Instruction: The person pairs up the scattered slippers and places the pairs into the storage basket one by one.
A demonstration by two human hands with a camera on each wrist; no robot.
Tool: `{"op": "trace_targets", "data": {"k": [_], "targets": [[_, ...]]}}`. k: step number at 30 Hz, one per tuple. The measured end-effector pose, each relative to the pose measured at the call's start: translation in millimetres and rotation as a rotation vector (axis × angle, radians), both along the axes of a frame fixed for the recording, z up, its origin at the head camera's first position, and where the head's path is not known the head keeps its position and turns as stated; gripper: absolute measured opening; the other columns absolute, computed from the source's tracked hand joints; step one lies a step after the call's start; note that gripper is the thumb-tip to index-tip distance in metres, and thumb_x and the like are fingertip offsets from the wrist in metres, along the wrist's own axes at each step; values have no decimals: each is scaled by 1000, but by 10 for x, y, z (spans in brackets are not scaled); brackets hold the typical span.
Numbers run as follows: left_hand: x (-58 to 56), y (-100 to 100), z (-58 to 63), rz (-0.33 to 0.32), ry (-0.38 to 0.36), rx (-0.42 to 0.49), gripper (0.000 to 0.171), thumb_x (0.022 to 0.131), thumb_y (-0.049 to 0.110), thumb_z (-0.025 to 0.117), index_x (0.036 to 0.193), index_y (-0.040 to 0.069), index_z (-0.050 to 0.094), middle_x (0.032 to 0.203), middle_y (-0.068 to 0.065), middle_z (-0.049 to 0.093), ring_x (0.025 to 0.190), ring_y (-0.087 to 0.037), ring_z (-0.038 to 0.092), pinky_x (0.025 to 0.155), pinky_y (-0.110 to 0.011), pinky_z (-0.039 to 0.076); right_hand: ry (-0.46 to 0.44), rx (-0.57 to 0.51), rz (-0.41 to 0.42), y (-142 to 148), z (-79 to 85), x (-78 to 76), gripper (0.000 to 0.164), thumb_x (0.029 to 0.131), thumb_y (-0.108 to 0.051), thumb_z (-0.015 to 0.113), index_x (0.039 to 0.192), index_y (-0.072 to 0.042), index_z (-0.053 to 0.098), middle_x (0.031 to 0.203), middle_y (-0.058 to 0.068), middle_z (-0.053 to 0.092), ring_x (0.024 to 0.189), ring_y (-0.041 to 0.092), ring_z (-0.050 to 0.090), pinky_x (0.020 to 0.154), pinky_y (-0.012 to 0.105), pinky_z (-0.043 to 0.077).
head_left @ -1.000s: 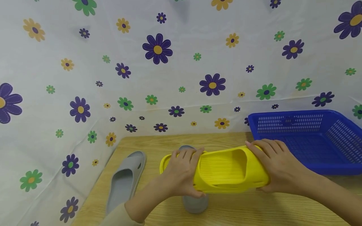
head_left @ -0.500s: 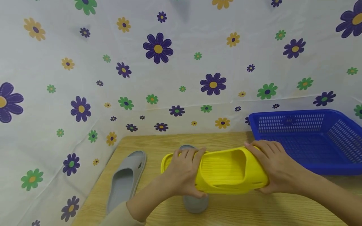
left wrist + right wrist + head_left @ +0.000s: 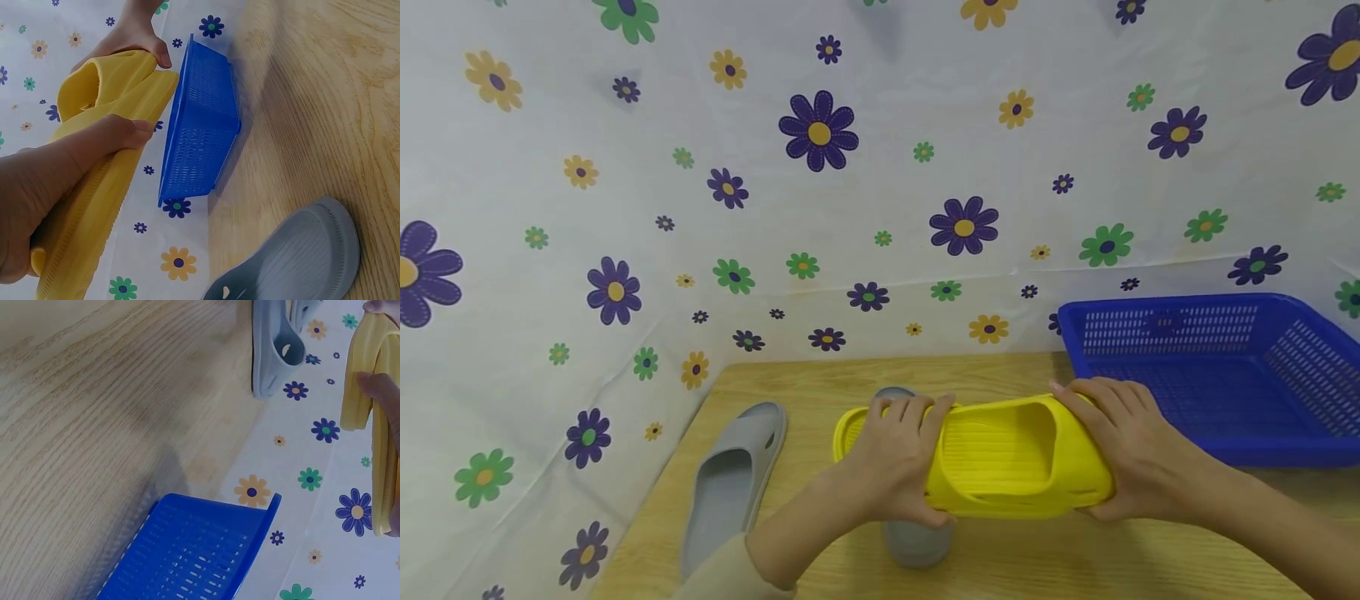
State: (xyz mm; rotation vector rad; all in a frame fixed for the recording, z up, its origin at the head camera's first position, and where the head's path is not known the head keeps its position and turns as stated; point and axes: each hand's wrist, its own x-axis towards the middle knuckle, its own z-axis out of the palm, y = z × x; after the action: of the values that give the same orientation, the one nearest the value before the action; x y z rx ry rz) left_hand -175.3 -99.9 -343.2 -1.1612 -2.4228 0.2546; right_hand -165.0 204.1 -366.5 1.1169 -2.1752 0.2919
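Both hands hold a yellow slipper (image 3: 1000, 450) up sideways, footbed facing the head camera. My left hand (image 3: 898, 467) wraps its heel half, thumb below and fingers over the upper edge. The broad strap end is gripped by my right hand (image 3: 1138, 450). In the right wrist view, yellow parts (image 3: 359, 400) show as two layers with a finger across them. Behind the yellow slipper, a grey slipper (image 3: 917, 546) is mostly hidden. Another grey slipper (image 3: 726, 492) lies to the left on the table, strap end away from me.
A blue perforated basket (image 3: 1217, 446) stands at the back right of the wood-grain table (image 3: 820, 375), close beyond my right hand. A white flower-print sheet (image 3: 880, 183) hangs along the back and left sides.
The yellow slipper and my left hand have shifted slightly to the right, while my right hand stays almost in place. The grip is unchanged.
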Motion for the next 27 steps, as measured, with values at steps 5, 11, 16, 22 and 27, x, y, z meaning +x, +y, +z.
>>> {"op": "trace_targets", "data": {"k": [5, 11, 16, 22, 27], "targets": [[25, 20, 28, 3, -32, 12, 126, 51, 85, 62, 143, 5, 31, 119, -11, 57, 102, -24, 57, 85, -44, 47, -10, -21, 5, 37, -23, 30, 101, 66, -66, 65, 134, 4, 40, 119, 18, 50, 106, 31, 46, 84, 46, 36], [62, -53, 35, 7, -77, 23, 130, 51, 92, 55, 148, 10, 26, 131, -12, 50, 115, -26, 52, 92, -50, 43, -21, -31, 9, 76, -37, 48, 95, 74, -70, 51, 133, 4, 40, 119, 19, 49, 107, 32, 45, 87, 46, 34], [25, -225, -49, -13, -82, 48, 137, 44, 92, 58, 149, 11, 23, 140, -15, 42, 127, -29, 43, 93, -53, 42, 19, -52, 28, 92, -33, 60, 93, 78, -70, 45, 130, 7, 43, 116, 20, 50, 105, 32, 45, 85, 45, 33], [-10, -405, -95, -86, -58, 98, 138, 44, 89, 62, 149, 10, 22, 146, -17, 35, 129, -32, 41, 94, -51, 43, 7, -44, 24, 135, -36, 82, 94, 76, -70, 48, 130, 6, 43, 116, 20, 50, 105, 30, 44, 86, 43, 32], [-59, -458, -95, -123, -44, 95, 139, 44, 89, 62, 150, 11, 20, 144, -17, 38, 126, -30, 45, 91, -48, 46, 2, -51, 43, 146, -3, 89, 95, 76, -71, 51, 132, 6, 43, 118, 19, 50, 106, 29, 44, 87, 41, 32]]}}
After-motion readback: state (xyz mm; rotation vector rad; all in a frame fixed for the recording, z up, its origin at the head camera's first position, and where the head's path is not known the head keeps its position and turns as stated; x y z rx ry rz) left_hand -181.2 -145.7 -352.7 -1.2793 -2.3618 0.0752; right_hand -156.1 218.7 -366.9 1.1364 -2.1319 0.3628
